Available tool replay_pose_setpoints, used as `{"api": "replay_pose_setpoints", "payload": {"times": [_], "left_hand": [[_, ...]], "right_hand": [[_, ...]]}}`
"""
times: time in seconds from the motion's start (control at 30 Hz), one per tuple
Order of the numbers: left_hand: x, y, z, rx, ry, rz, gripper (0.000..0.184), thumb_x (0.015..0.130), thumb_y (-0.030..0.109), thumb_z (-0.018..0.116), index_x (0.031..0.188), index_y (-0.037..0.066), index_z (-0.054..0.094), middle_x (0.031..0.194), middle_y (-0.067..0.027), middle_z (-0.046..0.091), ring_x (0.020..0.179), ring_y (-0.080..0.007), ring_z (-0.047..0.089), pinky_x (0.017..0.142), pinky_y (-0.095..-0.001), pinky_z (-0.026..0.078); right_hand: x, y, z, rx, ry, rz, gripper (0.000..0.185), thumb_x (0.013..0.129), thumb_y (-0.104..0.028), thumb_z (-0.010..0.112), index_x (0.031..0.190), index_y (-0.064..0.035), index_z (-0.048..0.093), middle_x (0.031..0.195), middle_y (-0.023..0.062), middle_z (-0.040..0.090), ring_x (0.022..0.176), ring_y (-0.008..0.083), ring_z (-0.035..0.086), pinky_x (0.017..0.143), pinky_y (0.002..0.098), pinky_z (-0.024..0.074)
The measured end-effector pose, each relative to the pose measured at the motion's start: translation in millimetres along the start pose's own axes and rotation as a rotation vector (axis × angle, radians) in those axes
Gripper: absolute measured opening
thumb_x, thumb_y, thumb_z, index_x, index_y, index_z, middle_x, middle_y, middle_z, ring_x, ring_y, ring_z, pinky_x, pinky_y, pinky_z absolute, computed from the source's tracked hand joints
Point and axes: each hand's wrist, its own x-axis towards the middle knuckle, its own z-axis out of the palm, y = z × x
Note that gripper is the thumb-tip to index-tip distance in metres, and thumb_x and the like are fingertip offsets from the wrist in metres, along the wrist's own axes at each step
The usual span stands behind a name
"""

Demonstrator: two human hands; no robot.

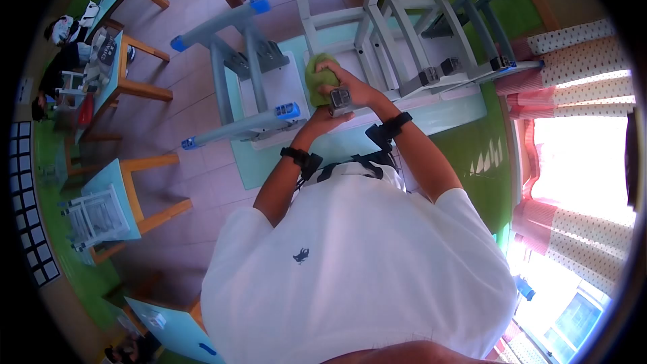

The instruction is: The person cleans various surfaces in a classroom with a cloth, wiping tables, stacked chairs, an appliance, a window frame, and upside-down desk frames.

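Upturned white stools (pixel 367 30) rest on a pale blue table (pixel 445 118) in front of me. One stool leg (pixel 340 100) points up at me, its capped end between my hands. My right hand (pixel 350 87) is closed on a green cloth (pixel 315 81), pressing it against the far left side of that leg. Just below the leg end, my left hand (pixel 329 123) is curled around the near side of the leg; its fingertips are partly hidden. Left of my hands lies an upturned grey-blue stool (pixel 253 71) with blue foot caps.
Another grey-blue stool (pixel 482 20) lies at the far right of the table. Wooden-legged tables (pixel 128 192) stand along the left, one carrying a small white stool (pixel 101 216). A person (pixel 57 74) is at the upper left. Curtains (pixel 573 61) hang by the window on the right.
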Motion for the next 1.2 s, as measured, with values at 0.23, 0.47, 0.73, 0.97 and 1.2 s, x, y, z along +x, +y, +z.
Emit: {"api": "replay_pose_setpoints", "payload": {"times": [0.23, 0.47, 0.73, 0.97, 1.2], "left_hand": [[0, 6, 2, -0.091, 0.008, -0.01, 0.053, 0.081, 0.04, 0.074, 0.117, 0.003, 0.061, 0.11, -0.0109, 0.066, 0.1, -0.0219, 0.061, 0.092, -0.0333, 0.045], [-6, 7, 7, -0.146, 0.072, -0.003, 0.054, 0.082, 0.035, 0.074, 0.124, 0.005, 0.058, 0.118, -0.0103, 0.063, 0.111, -0.0223, 0.058, 0.096, -0.0342, 0.043], [-12, -6, 31, 0.002, 0.379, 0.04, 0.042, 0.089, 0.02, 0.066, 0.125, 0.001, 0.054, 0.124, -0.014, 0.059, 0.117, -0.0271, 0.055, 0.099, -0.037, 0.041], [-45, 12, 12, 0.412, -0.187, -0.494, 0.038, 0.09, 0.026, 0.063, 0.115, -0.002, 0.061, 0.114, -0.0176, 0.065, 0.114, -0.0281, 0.058, 0.098, -0.0351, 0.043], [-43, 105, 89, -0.17, 0.229, -0.042, 0.045, 0.097, 0.024, 0.052, 0.136, 0.003, 0.047, 0.125, -0.0135, 0.06, 0.12, -0.024, 0.053, 0.099, -0.0337, 0.042]], "right_hand": [[11, -15, -9, -0.243, 0.035, 0.074, 0.034, 0.096, -0.03, 0.056, 0.125, -0.0139, 0.046, 0.105, 0.0166, 0.06, 0.095, 0.0291, 0.06, 0.086, 0.0371, 0.0461], [-3, -28, 3, -0.732, 0.222, 0.086, 0.032, 0.095, -0.041, 0.051, 0.121, -0.0227, 0.055, 0.094, 0.0134, 0.067, 0.085, 0.036, 0.065, 0.069, 0.0476, 0.0508], [-66, -29, -16, -0.714, 0.093, -0.078, 0.034, 0.085, -0.014, 0.059, 0.118, -0.0191, 0.057, 0.1, 0.0165, 0.06, 0.079, 0.0389, 0.063, 0.068, 0.0457, 0.0518], [-139, -31, -49, -0.588, -0.236, -0.335, 0.029, 0.08, -0.007, 0.061, 0.107, -0.0162, 0.065, 0.105, 0.0149, 0.059, 0.09, 0.0337, 0.061, 0.076, 0.0447, 0.052], [-161, -48, -107, -0.504, -0.403, -0.445, 0.037, 0.078, -0.002, 0.059, 0.109, -0.019, 0.068, 0.111, 0.012, 0.052, 0.096, 0.0317, 0.059, 0.084, 0.0431, 0.0504]]}}
